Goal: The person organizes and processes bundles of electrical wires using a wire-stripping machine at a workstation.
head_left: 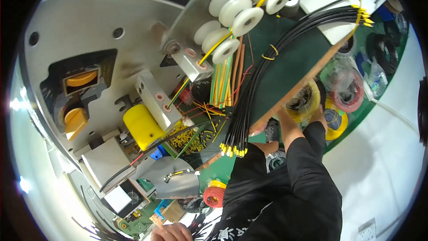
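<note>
My left hand (171, 232) is at the lower edge, partly cut off, with its fingers curled. Cut black wires (203, 227) fan out right beside it; what lies inside the fingers is hidden. What looks like my right forearm (290, 127) reaches to the wooden table edge (292, 91), where the hand is mostly hidden. A tied bundle of black wires with yellow ends (256, 78) curves across the green table there. A yellow-green wire (214, 49) runs over white rollers (236, 15) into the grey wire machine (138, 22), and a short black wire with a red end (122, 172) is at its outlet.
Orange and green strips (223, 85) and many yellow cut bits (185, 140) are beside the machine. A curved metal tray (178, 183) juts below it. Wire coils, one yellow (305, 102) and one red (347, 91), stand on the right; another red coil (214, 196) stands below the table.
</note>
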{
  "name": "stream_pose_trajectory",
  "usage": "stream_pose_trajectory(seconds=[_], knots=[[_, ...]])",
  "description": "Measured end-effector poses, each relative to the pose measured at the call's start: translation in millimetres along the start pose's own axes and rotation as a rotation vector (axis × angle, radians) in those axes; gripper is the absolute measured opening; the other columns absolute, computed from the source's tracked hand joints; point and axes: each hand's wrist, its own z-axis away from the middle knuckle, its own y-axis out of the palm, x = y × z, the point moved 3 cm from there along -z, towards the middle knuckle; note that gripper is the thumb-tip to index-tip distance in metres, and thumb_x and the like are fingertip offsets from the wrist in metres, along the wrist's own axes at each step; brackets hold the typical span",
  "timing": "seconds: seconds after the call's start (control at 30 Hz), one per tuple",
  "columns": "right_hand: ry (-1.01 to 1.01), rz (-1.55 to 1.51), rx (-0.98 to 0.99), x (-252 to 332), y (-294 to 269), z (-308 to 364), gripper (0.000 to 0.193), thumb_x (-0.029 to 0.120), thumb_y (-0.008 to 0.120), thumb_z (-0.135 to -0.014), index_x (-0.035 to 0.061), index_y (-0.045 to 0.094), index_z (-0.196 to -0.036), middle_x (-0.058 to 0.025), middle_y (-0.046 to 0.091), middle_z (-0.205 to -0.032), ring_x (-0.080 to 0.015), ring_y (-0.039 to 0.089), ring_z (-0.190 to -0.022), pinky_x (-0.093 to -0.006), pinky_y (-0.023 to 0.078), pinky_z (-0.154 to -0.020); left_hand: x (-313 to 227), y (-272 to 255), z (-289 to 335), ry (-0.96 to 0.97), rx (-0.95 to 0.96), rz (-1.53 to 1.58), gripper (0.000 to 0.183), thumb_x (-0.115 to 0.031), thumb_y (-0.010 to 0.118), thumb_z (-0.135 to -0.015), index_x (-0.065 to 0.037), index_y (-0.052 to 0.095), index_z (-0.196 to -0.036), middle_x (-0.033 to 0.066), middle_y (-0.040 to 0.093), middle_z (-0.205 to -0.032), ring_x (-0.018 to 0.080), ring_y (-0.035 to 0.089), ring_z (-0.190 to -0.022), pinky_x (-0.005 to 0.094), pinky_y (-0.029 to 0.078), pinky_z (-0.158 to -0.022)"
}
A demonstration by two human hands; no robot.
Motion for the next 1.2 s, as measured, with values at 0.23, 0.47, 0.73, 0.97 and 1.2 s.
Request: stream_pose_trajectory(seconds=[0.23, 0.47, 0.73, 0.97, 1.2], knots=[[-0.175, -0.529, -0.105, 170.6, -169.6, 114.2, 0.011, 0.012, 0.056, -0.091, 0.0007, 0.058, -0.09, -0.0245, 0.06, -0.084, -0.0456, 0.061, -0.08, -0.0501, 0.047, -0.068, -55.1, 44.5, -9.4, -0.012, -0.158, -0.151, 0.037, -0.03, 0.054, -0.103, -0.003, 0.051, -0.078, 0.0039, 0.054, -0.055, 0.017, 0.053, -0.042, 0.0314, 0.047, -0.046], [-0.047, -0.875, 0.353, 226.6, -420.3, 219.6, 0.012, 0.012, 0.058, -0.093, 0.0011, 0.062, -0.091, -0.0047, 0.066, -0.077, -0.0115, 0.061, -0.061, -0.0281, 0.048, -0.056, -95.3, 97.2, -45.8, 0.024, -0.36, -0.123, 0.036, -0.04, 0.059, -0.099, -0.004, 0.063, -0.095, -0.0026, 0.045, -0.049, 0.0142, 0.041, -0.04, 0.0328, 0.033, -0.043], [-0.456, -1.068, 0.128, 345.4, -740.6, 253.3, 0.015, 0.016, 0.06, -0.096, 0.0014, 0.061, -0.096, -0.005, 0.067, -0.092, -0.0075, 0.06, -0.07, -0.0212, 0.045, -0.059, -111.9, 122.5, -89.6, 0.124, -0.327, -0.167, 0.032, -0.04, 0.051, -0.103, -0.012, 0.05, -0.117, -0.0067, 0.034, -0.055, 0.008, 0.031, -0.041, 0.0266, 0.029, -0.045], [-0.823, -0.654, -0.209, 386.0, -850.3, 113.7, 0.016, 0.014, 0.06, -0.096, -0.0006, 0.062, -0.099, -0.0055, 0.067, -0.088, -0.0081, 0.058, -0.067, -0.0236, 0.047, -0.061, -95.4, 129.9, -123.4, 0.143, -0.474, -0.088, 0.032, -0.039, 0.052, -0.102, -0.009, 0.052, -0.111, -0.0038, 0.036, -0.058, 0.0096, 0.033, -0.045, 0.0285, 0.03, -0.048], [-0.897, -0.41, -0.327, 422.4, -818.3, -23.7, 0.014, 0.016, 0.062, -0.092, 0.0021, 0.06, -0.093, -0.0095, 0.059, -0.071, -0.0165, 0.058, -0.065, -0.0305, 0.046, -0.062, -83.5, 135.8, -130.8, 0.165, -0.572, -0.129, 0.031, -0.039, 0.047, -0.104, -0.009, 0.05, -0.112, -0.004, 0.036, -0.059, 0.0083, 0.033, -0.045, 0.0271, 0.029, -0.047]])
